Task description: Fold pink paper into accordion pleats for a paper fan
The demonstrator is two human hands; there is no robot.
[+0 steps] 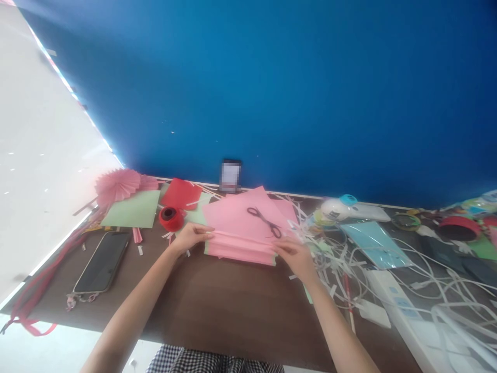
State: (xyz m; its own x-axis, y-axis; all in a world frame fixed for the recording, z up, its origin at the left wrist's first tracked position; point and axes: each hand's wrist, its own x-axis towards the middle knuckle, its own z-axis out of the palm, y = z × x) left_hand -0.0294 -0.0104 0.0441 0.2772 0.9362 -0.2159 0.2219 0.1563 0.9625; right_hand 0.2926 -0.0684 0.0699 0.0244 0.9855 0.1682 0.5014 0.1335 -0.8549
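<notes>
A pink sheet of paper [240,249] with several crosswise pleats lies near the middle of the table, green showing along its edges. My left hand [192,237] pinches its left end between thumb and fingers. At the right end, the fingers of my right hand [293,254] are closed on the same pleated paper. Just beyond it are more flat pink sheets [236,215], and dark-handled scissors [264,223] rest on them, shut or nearly so.
Left of the hands are a phone [103,263], a red ribbon spool [171,219], green paper [134,209] and a pink pleated fan [117,185]. To the right, tangled white cables [349,264], a power strip [398,298] and a blue plastic packet [376,243] crowd the table. A blue wall [272,103] rises behind.
</notes>
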